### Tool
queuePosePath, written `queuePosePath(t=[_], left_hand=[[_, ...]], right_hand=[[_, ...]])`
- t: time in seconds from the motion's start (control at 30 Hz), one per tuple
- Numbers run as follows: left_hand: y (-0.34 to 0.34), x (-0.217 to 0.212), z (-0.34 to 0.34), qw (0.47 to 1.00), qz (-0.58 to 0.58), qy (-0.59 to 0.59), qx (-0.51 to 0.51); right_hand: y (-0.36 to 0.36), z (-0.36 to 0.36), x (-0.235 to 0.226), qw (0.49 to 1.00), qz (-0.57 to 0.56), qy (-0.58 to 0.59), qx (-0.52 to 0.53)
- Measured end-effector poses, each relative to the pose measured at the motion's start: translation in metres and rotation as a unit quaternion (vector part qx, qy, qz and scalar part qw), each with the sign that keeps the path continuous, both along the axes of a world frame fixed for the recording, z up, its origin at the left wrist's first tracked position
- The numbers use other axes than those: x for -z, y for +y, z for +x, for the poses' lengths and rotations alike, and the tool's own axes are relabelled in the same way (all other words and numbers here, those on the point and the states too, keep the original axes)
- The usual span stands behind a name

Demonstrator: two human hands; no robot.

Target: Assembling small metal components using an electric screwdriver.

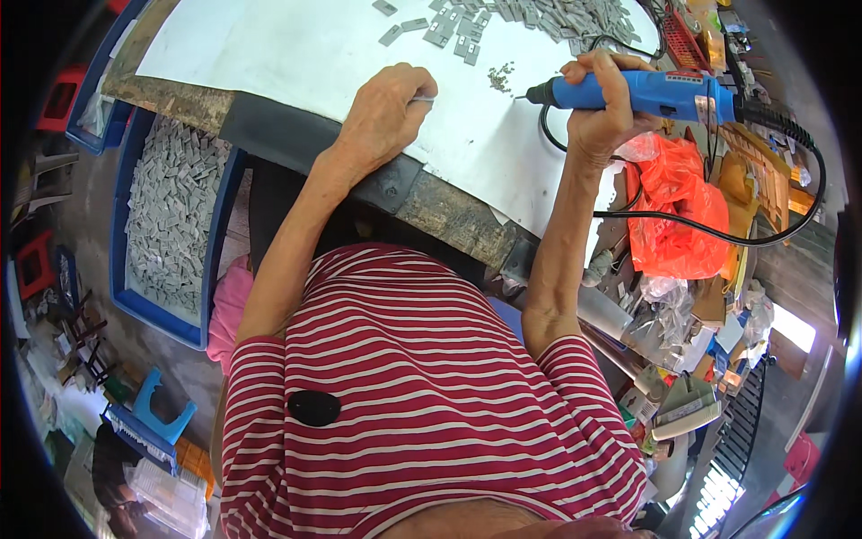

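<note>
My right hand (pixel 603 112) is wrapped round a blue electric screwdriver (pixel 669 94), its black nose and thin bit pointing left over the white sheet (pixel 296 54). Just beyond the bit's tip lies a small heap of tiny screws (pixel 500 76). My left hand (pixel 384 112) rests near the table's front edge, with thumb and forefinger pinched on a small grey piece (pixel 424 98); most of it is hidden by the fingers. Past both hands, several flat grey rectangular parts (pixel 440 34) lie loose, joining a larger pile (pixel 548 13) at the far side.
A blue tray (pixel 211 238) full of grey parts stands below the table's left end. The screwdriver's black cable (pixel 763 241) loops at the right, past a red plastic bag (pixel 678 211). The worn table edge (pixel 458 225) runs close under my forearms. A blue stool (pixel 164 409) stands lower left.
</note>
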State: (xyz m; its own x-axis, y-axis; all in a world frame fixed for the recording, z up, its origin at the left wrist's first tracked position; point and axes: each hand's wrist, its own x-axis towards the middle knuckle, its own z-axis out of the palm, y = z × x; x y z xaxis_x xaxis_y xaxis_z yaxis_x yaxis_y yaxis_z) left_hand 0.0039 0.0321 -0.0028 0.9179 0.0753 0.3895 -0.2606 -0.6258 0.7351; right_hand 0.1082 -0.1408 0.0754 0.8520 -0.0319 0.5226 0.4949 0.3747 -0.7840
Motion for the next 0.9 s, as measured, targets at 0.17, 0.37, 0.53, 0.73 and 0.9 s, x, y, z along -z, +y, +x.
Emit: queuePosePath(t=[0.17,0.37,0.53,0.73,0.9], left_hand=[[0.013,-0.017,-0.012,0.996,-0.08,0.017,-0.045],[0.079,-0.026,-0.05,0.962,-0.065,0.013,-0.265],[0.17,0.006,-0.103,0.925,-0.023,-0.045,-0.376],[0.229,0.023,-0.154,0.859,0.189,0.034,-0.474],[0.128,-0.017,-0.094,0.944,-0.002,-0.027,-0.329]], right_hand=[[0.003,-0.001,0.003,1.0,-0.005,0.007,-0.007],[0.001,-0.001,0.002,1.0,0.003,0.014,0.002],[-0.002,-0.001,0.0,1.0,-0.004,0.018,0.002],[0.005,-0.005,-0.005,0.997,0.042,0.047,-0.04],[-0.001,-0.011,-0.003,0.987,0.05,0.109,-0.111]])
